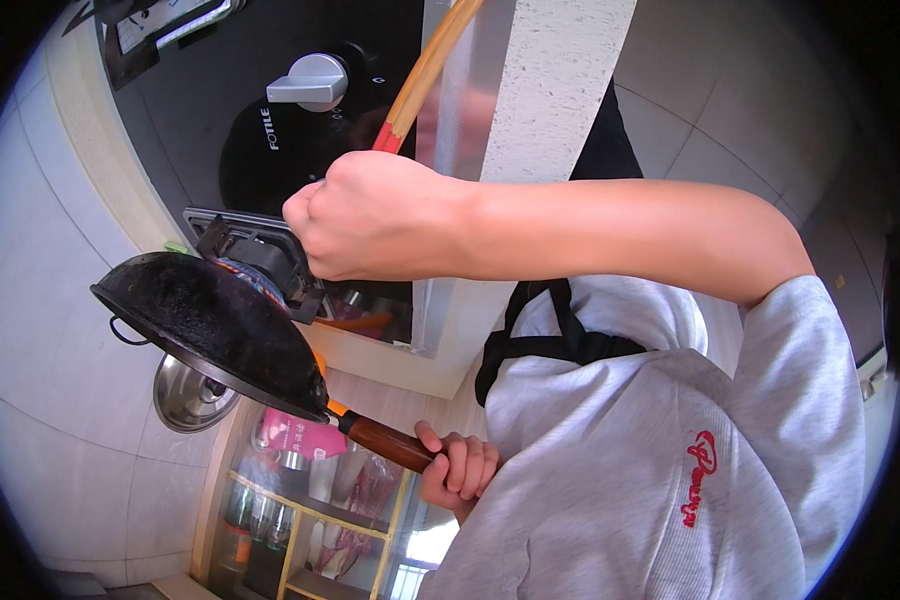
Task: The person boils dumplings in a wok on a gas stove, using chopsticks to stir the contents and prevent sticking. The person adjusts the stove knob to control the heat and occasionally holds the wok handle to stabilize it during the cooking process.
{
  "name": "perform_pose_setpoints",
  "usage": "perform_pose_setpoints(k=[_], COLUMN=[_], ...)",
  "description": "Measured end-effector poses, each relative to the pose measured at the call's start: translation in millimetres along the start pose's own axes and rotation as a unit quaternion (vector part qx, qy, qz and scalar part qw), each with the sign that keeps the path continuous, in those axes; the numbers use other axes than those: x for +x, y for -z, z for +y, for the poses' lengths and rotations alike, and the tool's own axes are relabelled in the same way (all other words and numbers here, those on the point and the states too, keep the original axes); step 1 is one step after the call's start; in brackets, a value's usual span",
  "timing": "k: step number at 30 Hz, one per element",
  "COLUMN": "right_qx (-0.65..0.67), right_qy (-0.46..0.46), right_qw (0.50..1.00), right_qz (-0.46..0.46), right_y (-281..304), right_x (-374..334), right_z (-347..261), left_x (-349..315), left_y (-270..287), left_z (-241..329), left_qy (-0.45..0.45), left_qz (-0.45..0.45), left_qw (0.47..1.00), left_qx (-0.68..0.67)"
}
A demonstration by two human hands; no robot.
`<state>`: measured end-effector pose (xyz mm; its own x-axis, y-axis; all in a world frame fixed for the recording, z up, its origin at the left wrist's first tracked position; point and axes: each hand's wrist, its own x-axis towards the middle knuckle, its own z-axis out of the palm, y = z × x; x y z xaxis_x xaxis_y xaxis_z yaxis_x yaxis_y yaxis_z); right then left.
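Note:
My left hand (458, 470) is wrapped round the brown wooden handle of a black wok (210, 325). The wok is tilted, so its dark underside shows and its inside is hidden; a small loop handle hangs from the far rim. Close to the wok is a gas burner (260, 265) with a dark pan support, partly covered by the wok. My right hand (370, 215) is closed in a fist near the burner. Wooden chopsticks (415, 85) with red ends stick out of it toward the top of the view; inside the fist they are hidden.
The black glass hob (200, 130) has a silver knob (315, 82) and a pale counter edge (560, 80). Beyond the wok lies a metal lid (185, 395) with a dark knob. A shelf unit (290, 560) holds bottles and a pink package (305, 437). White wall tiles (40, 300) run alongside.

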<state>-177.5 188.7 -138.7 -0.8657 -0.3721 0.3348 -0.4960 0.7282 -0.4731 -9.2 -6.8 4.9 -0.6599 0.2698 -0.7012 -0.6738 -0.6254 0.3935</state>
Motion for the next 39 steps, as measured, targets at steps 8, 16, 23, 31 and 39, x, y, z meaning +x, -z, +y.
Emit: perform_pose_setpoints(k=[8,16,23,31,39], right_qx=[-0.006,0.001,-0.019,-0.03,0.004], right_qy=[0.001,0.012,0.006,0.011,-0.044], right_qw=[1.0,1.0,1.0,0.999,0.975], right_qz=[0.004,0.006,0.024,0.012,0.216], right_y=[-3.2,0.7,-1.6,4.1,70.0], right_x=[1.1,-0.9,-2.9,-2.4,-27.4], right_z=[0.0,3.1,0.3,2.7,-6.2], left_x=[2.1,2.2,0.2,0.8,-5.0], left_y=[-2.6,-4.6,-3.2,-5.1,-5.6], left_z=[-2.4,-1.6,-0.5,0.6,-10.7], left_qy=[-0.005,-0.003,-0.002,0.0,-0.036], left_qz=[0.003,0.007,0.015,0.001,0.04], left_qw=[1.0,1.0,1.0,1.0,0.998], left_qx=[-0.003,0.001,0.007,0.01,-0.019])
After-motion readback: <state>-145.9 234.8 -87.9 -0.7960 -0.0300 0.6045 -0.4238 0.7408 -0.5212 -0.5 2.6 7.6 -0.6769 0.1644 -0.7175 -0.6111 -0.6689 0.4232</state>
